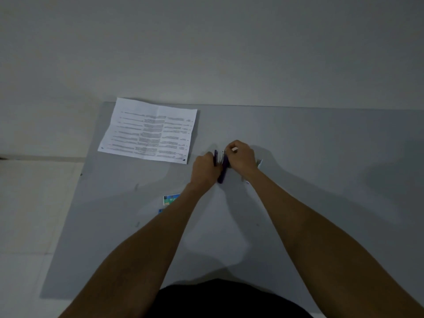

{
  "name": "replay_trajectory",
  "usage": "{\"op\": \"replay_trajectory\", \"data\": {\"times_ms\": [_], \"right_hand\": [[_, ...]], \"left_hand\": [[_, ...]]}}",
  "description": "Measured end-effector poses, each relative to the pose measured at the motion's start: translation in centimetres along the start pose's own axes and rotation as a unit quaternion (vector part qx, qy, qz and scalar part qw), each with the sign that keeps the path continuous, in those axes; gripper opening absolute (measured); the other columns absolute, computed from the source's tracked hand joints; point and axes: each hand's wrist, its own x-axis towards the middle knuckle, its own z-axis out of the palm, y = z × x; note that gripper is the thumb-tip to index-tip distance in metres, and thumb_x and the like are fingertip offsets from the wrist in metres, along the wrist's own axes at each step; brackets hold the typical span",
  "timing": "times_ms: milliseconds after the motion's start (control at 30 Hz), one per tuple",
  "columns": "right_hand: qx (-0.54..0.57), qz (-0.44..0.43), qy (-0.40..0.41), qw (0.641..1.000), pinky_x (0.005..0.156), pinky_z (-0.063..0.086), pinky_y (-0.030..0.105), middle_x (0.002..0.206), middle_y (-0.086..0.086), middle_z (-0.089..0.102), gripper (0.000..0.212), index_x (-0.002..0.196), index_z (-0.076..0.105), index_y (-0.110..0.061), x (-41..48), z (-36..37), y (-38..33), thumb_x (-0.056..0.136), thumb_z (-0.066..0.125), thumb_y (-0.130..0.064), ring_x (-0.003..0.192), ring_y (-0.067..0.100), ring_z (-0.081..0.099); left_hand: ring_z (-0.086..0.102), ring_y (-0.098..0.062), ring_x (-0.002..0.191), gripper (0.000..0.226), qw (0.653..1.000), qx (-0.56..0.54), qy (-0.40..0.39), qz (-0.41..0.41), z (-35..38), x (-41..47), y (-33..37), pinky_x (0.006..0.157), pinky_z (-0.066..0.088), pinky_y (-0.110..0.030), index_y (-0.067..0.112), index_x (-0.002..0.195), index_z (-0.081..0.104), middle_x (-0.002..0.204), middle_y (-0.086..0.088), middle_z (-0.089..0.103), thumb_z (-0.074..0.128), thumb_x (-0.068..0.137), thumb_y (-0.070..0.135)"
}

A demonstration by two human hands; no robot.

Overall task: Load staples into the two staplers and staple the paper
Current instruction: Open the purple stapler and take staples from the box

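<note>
Centrally, left hand (205, 165) fingers wrapped round purple stapler (222, 173), right hand (241, 156) fingers pinched closed at its open top, both mid-mat (321, 180); printed paper (150, 130) lies well apart at far-left corner.

Dim, flat lighting, soft shadows. Plain off-white wall (206, 42) fills upper half, no windows visible. Grey matte tabletop (321, 138) butts against wall, left edge running diagonally. Pale tiled floor (27, 214) at left, faint grout lines, dark strip along skirting.
</note>
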Motion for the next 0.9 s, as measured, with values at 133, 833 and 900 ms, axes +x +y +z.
{"op": "replay_trajectory", "data": {"times_ms": [133,833,900], "right_hand": [[0.023,0.002,-0.01,1.0,0.076,0.06,0.042,0.094,0.015,0.07,0.014,0.096,0.068,-0.005,0.6,-2.0,-1.4,0.085,0.064,-0.013,0.082,0.028,0.07],[0.339,0.085,0.074,0.934,0.066,0.06,0.035,0.096,0.02,0.065,0.02,0.087,0.065,-0.008,-0.1,-6.5,-2.5,0.092,0.051,0.005,0.087,0.028,0.066],[0.368,0.093,0.076,0.922,0.066,0.06,0.034,0.096,0.02,0.066,0.02,0.089,0.064,-0.007,-0.2,-6.5,-2.4,0.092,0.051,0.006,0.088,0.028,0.066]], "left_hand": [[0.066,-0.032,0.071,0.021,0.999,-0.039,0.014,0.033,-1.3,0.3,1.6,0.061,0.052,-0.039,-0.001,0.101,0.056,0.08,-0.018,0.069,0.058,0.085,0.013],[0.067,-0.03,0.097,0.013,0.921,-0.384,-0.024,0.053,-5.0,-1.2,1.8,0.081,0.06,-0.039,0.007,0.092,0.052,0.104,-0.022,0.062,0.062,0.086,0.001],[0.066,-0.032,0.1,0.014,0.9,-0.434,-0.033,0.033,-5.1,-1.3,1.7,0.084,0.059,-0.039,0.006,0.092,0.053,0.106,-0.023,0.062,0.062,0.085,0.0]]}}
